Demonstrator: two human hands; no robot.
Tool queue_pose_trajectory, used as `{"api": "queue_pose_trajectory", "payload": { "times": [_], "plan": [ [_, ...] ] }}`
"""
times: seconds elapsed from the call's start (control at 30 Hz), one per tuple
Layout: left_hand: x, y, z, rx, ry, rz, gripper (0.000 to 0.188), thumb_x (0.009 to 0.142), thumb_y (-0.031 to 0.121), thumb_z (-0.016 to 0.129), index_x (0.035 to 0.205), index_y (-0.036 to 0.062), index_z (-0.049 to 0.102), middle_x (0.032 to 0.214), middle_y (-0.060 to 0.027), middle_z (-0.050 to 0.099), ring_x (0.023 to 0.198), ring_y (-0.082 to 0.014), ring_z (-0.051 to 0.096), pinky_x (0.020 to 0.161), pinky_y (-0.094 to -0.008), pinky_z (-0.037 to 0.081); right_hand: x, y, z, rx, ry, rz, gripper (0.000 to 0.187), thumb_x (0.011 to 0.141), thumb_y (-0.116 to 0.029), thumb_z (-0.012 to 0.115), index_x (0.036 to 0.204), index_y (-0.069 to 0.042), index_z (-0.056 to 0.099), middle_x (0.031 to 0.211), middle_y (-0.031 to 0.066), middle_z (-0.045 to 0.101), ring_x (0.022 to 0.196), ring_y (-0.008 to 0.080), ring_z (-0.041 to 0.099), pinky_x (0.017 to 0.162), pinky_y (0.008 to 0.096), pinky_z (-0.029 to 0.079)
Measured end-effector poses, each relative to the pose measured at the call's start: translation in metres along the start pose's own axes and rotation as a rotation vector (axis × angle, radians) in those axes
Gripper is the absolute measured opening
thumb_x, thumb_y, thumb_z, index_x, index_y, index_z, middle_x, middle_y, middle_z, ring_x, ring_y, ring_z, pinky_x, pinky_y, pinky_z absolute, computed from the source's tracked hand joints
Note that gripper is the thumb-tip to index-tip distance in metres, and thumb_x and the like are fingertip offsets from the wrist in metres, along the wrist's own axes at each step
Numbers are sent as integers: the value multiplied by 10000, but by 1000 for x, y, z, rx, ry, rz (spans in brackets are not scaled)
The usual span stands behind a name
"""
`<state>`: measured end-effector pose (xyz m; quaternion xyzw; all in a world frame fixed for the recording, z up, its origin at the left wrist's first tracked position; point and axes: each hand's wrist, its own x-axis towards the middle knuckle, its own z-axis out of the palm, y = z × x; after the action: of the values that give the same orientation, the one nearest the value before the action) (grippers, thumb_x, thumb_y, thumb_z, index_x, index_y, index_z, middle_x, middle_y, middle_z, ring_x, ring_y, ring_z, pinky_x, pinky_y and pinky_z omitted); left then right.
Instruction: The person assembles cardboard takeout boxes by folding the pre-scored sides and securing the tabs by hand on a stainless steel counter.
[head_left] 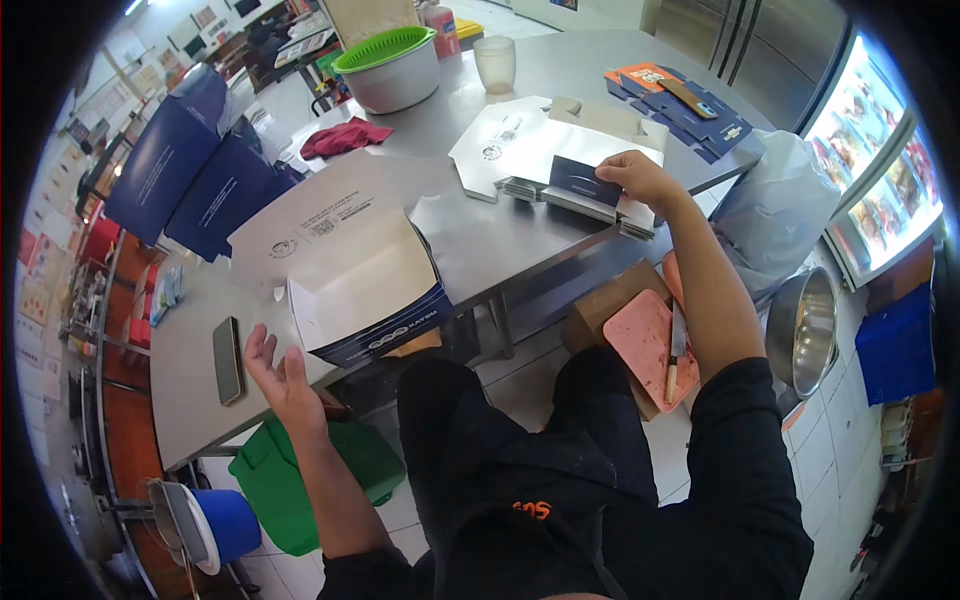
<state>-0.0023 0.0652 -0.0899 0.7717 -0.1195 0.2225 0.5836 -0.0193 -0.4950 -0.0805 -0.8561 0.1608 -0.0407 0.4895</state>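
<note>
My right hand [640, 180] pinches the dark blue flap [583, 184] of a flat box blank, at the near edge of a stack of white and blue box blanks [545, 135] on the steel table. My left hand [288, 378] is raised with fingers apart, holding nothing, beside the near left corner of a folded box. That box [365, 300] stands with its lid up; it is white inside and dark blue on the front. Left of my left hand lies a phone [229, 360] on the grey tabletop.
Assembled dark blue boxes [195, 170] stand at the left. Behind are a red cloth [345, 138], a white tub with green colander [390, 80] and a plastic cup [495, 65]. A knife [675, 350] lies on a pink tray [630, 345] beside my right knee; a green bin [290, 490] stands below left.
</note>
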Motion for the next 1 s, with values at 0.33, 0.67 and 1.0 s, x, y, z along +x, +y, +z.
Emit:
{"api": "queue_pose_trajectory", "payload": {
  "times": [0.33, 0.67, 1.0],
  "plan": [
    [-19, 38, 41, 120, 130, 674, 350, 968, 217, 610, 1247, 44, 489, 1398, -205, 465, 1335, -327, 426, 1117, -488, 325, -62, -26, -21, -276, 948, -598, 228, 949, -204, 667, 918, 20, 693, 847, 198, 665, 754, 381, 622, 690, 433, 469],
    [-93, 128, 137, 129, -453, 1056, 356, 841, 343, 741, 1110, 141, 625, 1167, -78, 617, 1100, -328, 568, 960, -481, 422, -307, -68, 16, -374, 160, -409, 141, 818, -62, 752, 958, -67, 733, 736, 93, 618, 652, 291, 627, 596, 394, 493],
    [-130, 117, 178, 20, -1615, 381, 255, 953, 219, 577, 886, -12, 661, 838, -185, 684, 836, -393, 655, 746, -492, 497, -327, -4, 20, 212, -37, -269, 253, 900, -210, 740, 1050, -7, 753, 840, 92, 712, 739, 214, 680, 679, 318, 510]
  ]
}}
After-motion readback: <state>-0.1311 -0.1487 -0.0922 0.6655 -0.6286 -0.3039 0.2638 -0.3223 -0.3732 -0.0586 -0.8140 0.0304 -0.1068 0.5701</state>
